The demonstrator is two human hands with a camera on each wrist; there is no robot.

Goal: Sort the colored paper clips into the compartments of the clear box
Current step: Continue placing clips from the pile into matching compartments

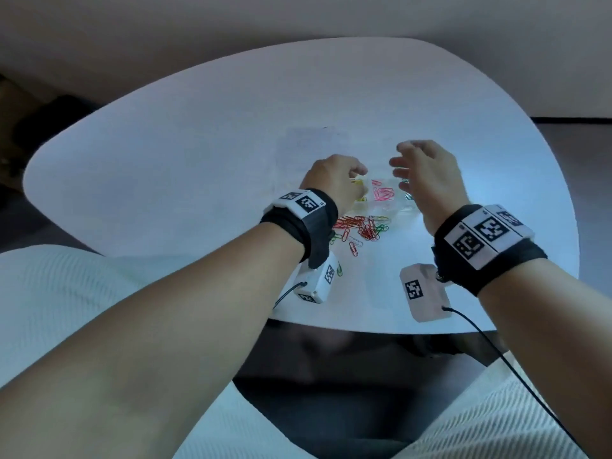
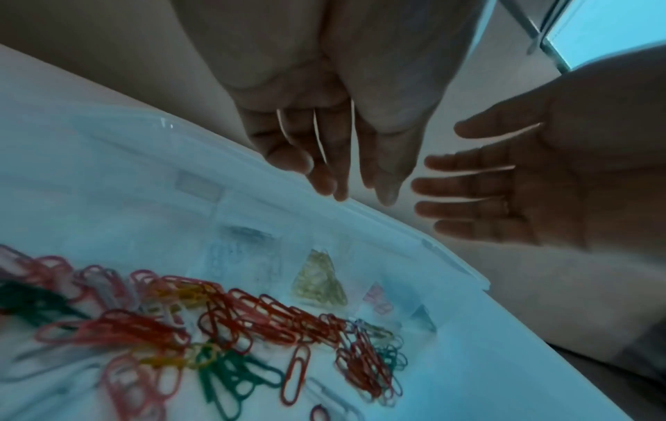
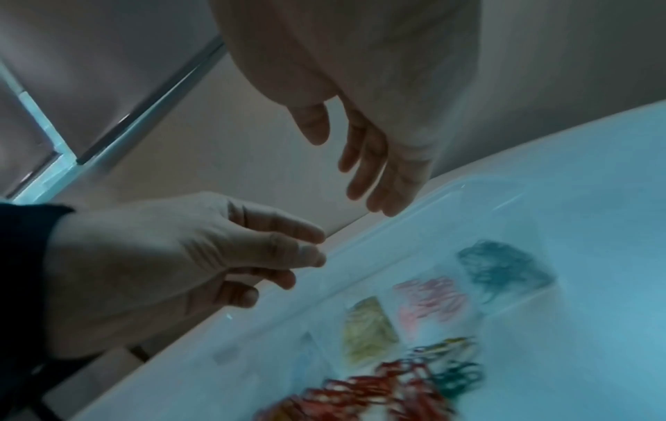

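Below both hands, the clip pile (image 1: 361, 228) lies nearer the left hand (image 1: 334, 182); left hand and right hand (image 1: 427, 173) hang loose, holding nothing.

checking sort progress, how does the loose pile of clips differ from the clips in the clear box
The loose pile of paper clips lies on the white table with red, green, yellow and white mixed; the clips in the clear plastic box sit grouped by colour: yellow, pink, green. The pile lies nearer the person. Both hold the same sort of clips.
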